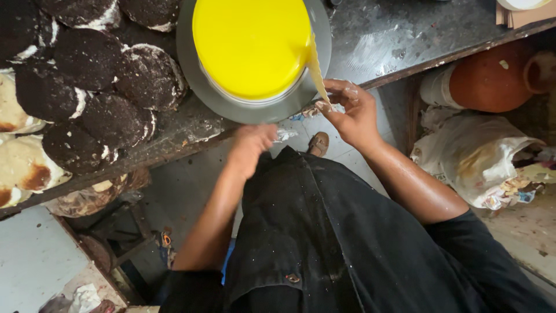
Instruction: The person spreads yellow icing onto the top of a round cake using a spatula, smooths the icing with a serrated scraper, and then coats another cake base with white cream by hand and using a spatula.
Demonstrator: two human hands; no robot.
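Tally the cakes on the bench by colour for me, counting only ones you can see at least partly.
Yellow iced cake on the grey turntable: 1
Dark chocolate cakes: 8, some cut off by the frame edge
Pale cream-and-brown cakes: 3, all partly cut off at the left
Total: 12
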